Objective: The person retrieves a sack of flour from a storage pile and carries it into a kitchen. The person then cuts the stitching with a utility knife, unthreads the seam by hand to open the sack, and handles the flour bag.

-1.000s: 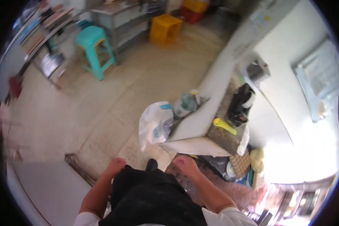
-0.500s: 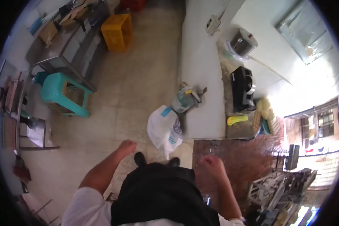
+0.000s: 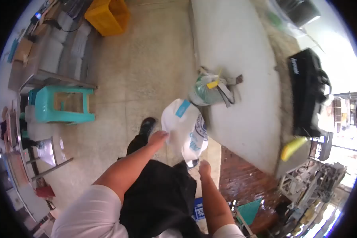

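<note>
A white plastic bag [image 3: 181, 125] with blue and dark print stands below the end of a white counter [image 3: 242, 91]. My left hand [image 3: 158, 137] is at the bag's left edge, fingers curled; I cannot tell whether it touches the plastic. Lower right of the bag, my right hand [image 3: 204, 168] hangs with its fingers curled in and nothing visible in them. Beyond the bag, at the counter's edge, is a tied greenish clear bag [image 3: 206, 90] with a yellow tag and dark straps.
At the left stand a turquoise stool [image 3: 47, 104], a yellow crate [image 3: 107, 18] and a metal table with stacked items. A black case [image 3: 305, 91] and a yellow-handled object [image 3: 292, 149] lie along the right ledge. Reddish wet tiles [image 3: 242, 178] and cluttered machinery [image 3: 313, 186] are lower right.
I have stepped forward, and the counter and bags appear closer. My left hand has come up to the white bag's edge; my right hand has moved inward, nearer the bag.
</note>
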### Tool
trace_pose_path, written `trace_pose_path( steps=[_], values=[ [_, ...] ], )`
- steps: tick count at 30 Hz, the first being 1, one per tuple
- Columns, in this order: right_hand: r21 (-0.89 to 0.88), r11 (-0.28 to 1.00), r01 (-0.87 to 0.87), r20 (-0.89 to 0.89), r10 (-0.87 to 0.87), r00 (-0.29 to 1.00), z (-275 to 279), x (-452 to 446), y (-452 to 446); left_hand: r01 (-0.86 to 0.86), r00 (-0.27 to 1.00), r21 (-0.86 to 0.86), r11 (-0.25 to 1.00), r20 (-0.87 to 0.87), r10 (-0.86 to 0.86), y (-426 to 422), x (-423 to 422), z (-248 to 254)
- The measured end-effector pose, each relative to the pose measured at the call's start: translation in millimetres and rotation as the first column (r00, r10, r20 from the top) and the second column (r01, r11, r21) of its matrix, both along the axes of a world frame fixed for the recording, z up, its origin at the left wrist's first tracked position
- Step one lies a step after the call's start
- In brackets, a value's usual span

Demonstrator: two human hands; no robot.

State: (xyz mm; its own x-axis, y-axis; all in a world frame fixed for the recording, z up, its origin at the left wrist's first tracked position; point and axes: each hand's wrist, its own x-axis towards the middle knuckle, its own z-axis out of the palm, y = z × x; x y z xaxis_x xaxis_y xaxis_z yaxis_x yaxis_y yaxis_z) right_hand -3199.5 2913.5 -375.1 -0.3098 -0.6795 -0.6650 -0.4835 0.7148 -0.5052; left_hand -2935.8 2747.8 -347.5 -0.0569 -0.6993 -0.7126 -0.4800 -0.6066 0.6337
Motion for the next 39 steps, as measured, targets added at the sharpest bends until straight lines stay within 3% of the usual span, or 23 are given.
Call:
trace_pose_path(
  steps=[1,2,3,4,6,7,8,10,11,12,17,19,21,23,27,28,31,33,34,37,39],
  values=[
    [-0.026,0.983,0.181,-0.086,-0.183,0.979,-19,8,-3,0.013,0.999,-0.058,0.998,0.03,-0.012,-15,-6,-8],
    [-0.069,0.929,0.365,-0.166,-0.371,0.914,-38,20,-8,0.136,0.985,-0.07,0.988,0.113,-0.128,-22,-7,-35],
    [-0.119,0.839,0.531,-0.243,-0.543,0.804,-58,33,-3,0.193,0.981,0.026,0.981,0.021,-0.194,-38,-7,-47],
    [0.146,0.835,0.53,-0.137,-0.514,0.847,-101,24,16,0.231,0.972,0.136,0.964,-0.073,-0.222,-41,-8,-50],
    [0.201,0.825,0.528,-0.075,-0.524,0.848,-121,43,18,0.299,0.95,0.243,0.923,-0.17,-0.262,-55,-4,-50],
    [0.311,0.646,0.698,0.101,-0.752,0.651,-92,55,-2,0.323,0.942,0.25,0.913,-0.181,-0.283,-60,-2,-46],
    [0.445,0.401,0.8,0.171,-0.916,0.364,-52,70,-31,0.35,0.932,0.267,0.898,-0.196,-0.305,-59,3,-40],
    [0.505,0.164,0.848,0.197,-0.978,0.071,-52,86,-13,0.224,0.948,0.397,0.89,-0.301,-0.105,-68,15,-30],
    [0.488,0.109,0.866,0.09,-0.993,0.075,-51,92,-4,0.159,0.938,0.455,0.876,-0.346,0.009,-76,16,-23],
    [0.478,0.1,0.873,0.079,-0.994,0.071,-44,94,1,0.149,0.935,0.441,0.885,-0.354,0.019,-85,17,-6],
    [0.347,0.133,0.928,0.096,-0.99,0.105,-49,88,0,0.175,0.955,0.408,0.896,-0.29,-0.055,-112,14,6],
    [0.316,0.03,0.948,0.055,-0.998,0.013,-68,83,-20,0.132,0.968,0.404,0.905,-0.25,-0.03,-119,7,11],
    [0.347,-0.051,0.937,0.049,-0.996,-0.072,-48,89,-61,0.043,0.972,0.485,0.874,-0.221,0.075,-118,9,-7],
    [0.296,-0.006,0.955,0.197,-0.978,-0.067,-73,105,-52,0.049,0.969,0.542,0.839,-0.229,0.092,-115,19,-17],
    [0.21,-0.05,0.976,0.419,-0.898,-0.136,-61,123,-37,0.178,0.948,0.543,0.82,-0.318,0.004,-125,19,5],
    [0.31,-0.014,0.951,0.553,-0.811,-0.192,-57,121,-32,0.196,0.949,0.536,0.821,-0.314,-0.021,-127,18,8],
    [0.537,0.035,0.843,0.507,-0.812,-0.289,10,114,-31,0.253,0.957,0.468,0.847,-0.25,-0.147,-132,22,1],
    [0.597,0.137,0.791,0.504,-0.831,-0.236,31,104,-26,0.324,0.946,0.4,0.857,-0.153,-0.286,-136,23,-8],
    [0.624,0.186,0.759,0.504,-0.838,-0.209,39,100,-22,0.398,0.917,0.271,0.877,-0.11,-0.382,-137,23,-10],
    [0.505,0.335,0.795,0.531,-0.847,0.019,48,98,-7,0.284,0.958,0.236,0.929,-0.043,-0.282,-143,18,6],
    [0.364,0.365,0.857,0.277,-0.921,0.274,58,87,0,0.276,0.959,0.217,0.936,-0.002,-0.282,-147,13,10]
  ],
)
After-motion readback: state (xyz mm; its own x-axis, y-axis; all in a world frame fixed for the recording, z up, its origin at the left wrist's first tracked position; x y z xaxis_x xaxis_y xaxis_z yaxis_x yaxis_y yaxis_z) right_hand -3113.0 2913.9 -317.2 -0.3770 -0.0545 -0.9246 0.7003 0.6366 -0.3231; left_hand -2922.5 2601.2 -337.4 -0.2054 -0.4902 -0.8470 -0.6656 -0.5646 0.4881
